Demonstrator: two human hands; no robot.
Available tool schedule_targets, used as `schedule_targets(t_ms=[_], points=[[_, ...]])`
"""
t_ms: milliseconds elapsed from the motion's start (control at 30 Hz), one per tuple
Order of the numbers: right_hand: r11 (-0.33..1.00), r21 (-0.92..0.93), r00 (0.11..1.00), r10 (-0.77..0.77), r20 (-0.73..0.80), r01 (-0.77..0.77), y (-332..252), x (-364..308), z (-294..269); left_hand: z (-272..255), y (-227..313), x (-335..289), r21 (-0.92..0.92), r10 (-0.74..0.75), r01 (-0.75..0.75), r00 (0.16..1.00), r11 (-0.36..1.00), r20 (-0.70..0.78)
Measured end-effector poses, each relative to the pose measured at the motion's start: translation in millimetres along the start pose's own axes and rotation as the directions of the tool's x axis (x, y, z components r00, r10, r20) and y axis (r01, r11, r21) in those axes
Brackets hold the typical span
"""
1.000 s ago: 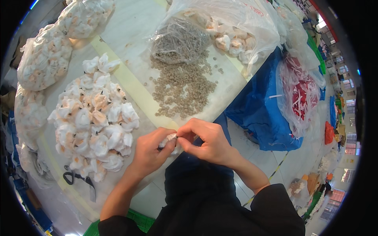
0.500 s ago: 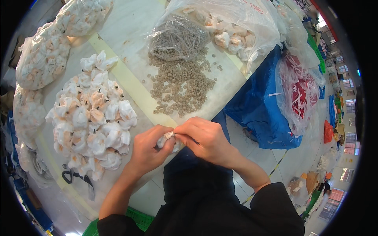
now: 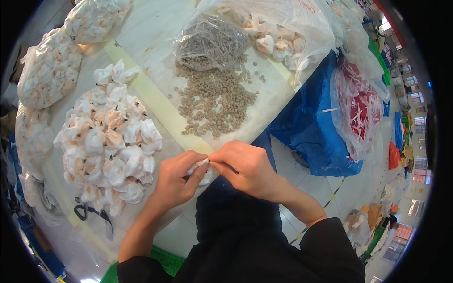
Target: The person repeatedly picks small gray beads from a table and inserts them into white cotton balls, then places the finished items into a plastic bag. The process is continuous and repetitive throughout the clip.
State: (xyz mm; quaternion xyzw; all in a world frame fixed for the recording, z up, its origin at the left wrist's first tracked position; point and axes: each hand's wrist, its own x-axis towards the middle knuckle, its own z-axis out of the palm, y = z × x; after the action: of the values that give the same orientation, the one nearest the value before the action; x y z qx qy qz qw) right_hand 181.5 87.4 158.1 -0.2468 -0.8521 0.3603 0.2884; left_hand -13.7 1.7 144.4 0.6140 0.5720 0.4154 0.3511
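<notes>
Over the table's near edge my two hands meet fingertip to fingertip. My left hand (image 3: 178, 177) is closed round a small white fabric piece (image 3: 204, 175), part of which shows between thumb and fingers. Against one end of it my right hand (image 3: 244, 168) is pinched; whether a small part sits in that pinch is hidden by the fingers. Left of my hands lies a big heap of white and peach fabric pieces (image 3: 111, 146), several with dark tips. Beyond my hands, small grey-brown rings (image 3: 214, 104) are spread out, spilling from a clear plastic bag (image 3: 212, 42).
Black-handled scissors (image 3: 96, 214) lie near the table's left side. Bags of similar white pieces (image 3: 49, 68) line the far left. Another clear bag (image 3: 292, 23) stands at the back. Right of the table are a blue sack (image 3: 311, 137) and a bag of red material (image 3: 361, 111). A green crate (image 3: 163, 259) sits below.
My hands stay together in nearly the same place. The white piece has turned slightly in my left fingers, and the whole view has shifted a little.
</notes>
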Motion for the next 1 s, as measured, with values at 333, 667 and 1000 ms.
schedule_targets(t_ms=[333,667,1000], points=[[0.982,-0.182,0.997,-0.064,-0.031,0.057,-5,-6,3,13,5,-4,0.004,-0.007,0.008,0.994,1.0,-0.105],[0.997,-0.075,0.997,0.011,-0.081,-0.017,-12,-7,7,16,4,-10,0.036,0.038,-0.033,0.984,0.999,-0.174],[0.69,0.488,0.839,0.5,0.212,-0.534,-18,-3,0,14,4,-10,-0.061,0.007,-0.019,0.981,0.998,-0.192]])
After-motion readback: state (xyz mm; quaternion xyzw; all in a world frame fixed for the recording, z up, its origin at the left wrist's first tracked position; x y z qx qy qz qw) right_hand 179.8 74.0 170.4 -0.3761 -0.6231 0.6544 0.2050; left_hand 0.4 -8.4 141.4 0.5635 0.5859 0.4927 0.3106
